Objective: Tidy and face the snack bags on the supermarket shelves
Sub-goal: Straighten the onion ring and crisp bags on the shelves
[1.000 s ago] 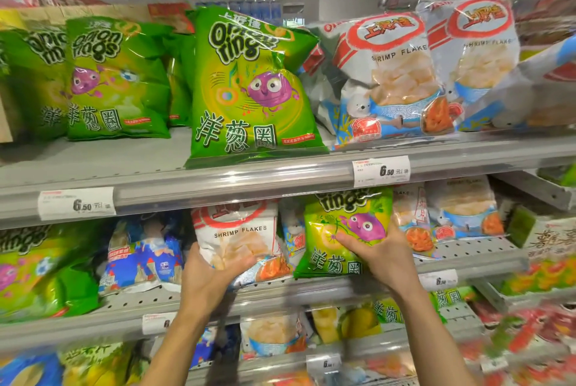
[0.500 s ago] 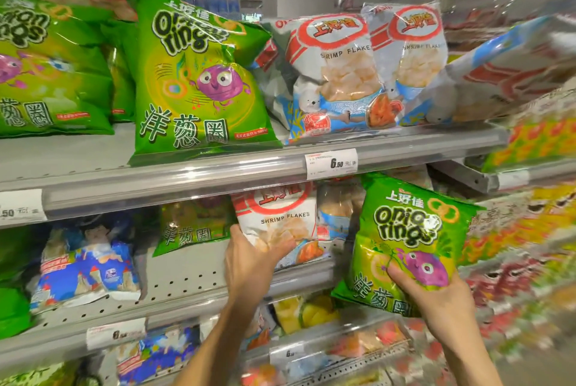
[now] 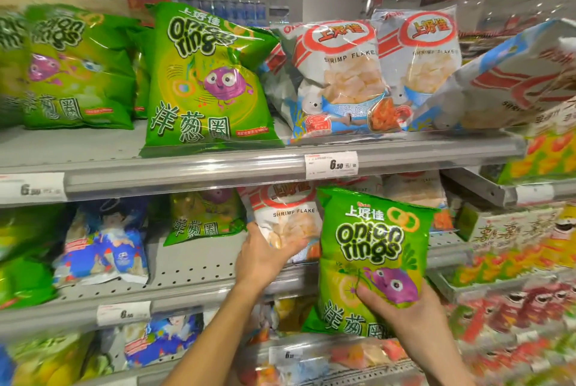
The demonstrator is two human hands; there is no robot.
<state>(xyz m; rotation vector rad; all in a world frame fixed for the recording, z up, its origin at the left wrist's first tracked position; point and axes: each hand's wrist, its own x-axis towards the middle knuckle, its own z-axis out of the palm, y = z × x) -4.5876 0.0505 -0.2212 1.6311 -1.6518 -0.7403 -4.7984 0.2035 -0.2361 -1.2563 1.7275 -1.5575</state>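
Observation:
My right hand (image 3: 405, 307) grips a small green onion rings bag (image 3: 372, 248) by its lower part, upright in front of the middle shelf (image 3: 193, 279). My left hand (image 3: 265, 256) holds the lower edge of a white shrimp flakes bag (image 3: 288, 217) that stands on the middle shelf. Another small onion rings bag (image 3: 204, 217) leans further back on that shelf. On the top shelf (image 3: 174, 172) a large onion rings bag (image 3: 205, 80) stands beside two shrimp flakes bags (image 3: 339, 80).
A blue snack bag (image 3: 104, 245) lies on the middle shelf at the left, with green bags (image 3: 21, 254) beyond it. Price tags (image 3: 332, 164) line the shelf rails. A neighbouring rack (image 3: 514, 261) of colourful packs stands at the right. Lower shelves hold more bags.
My right hand has pulled the small onion rings bag off the middle shelf, out to the right and forward. My left hand stays on the shrimp flakes bag. The camera has panned right.

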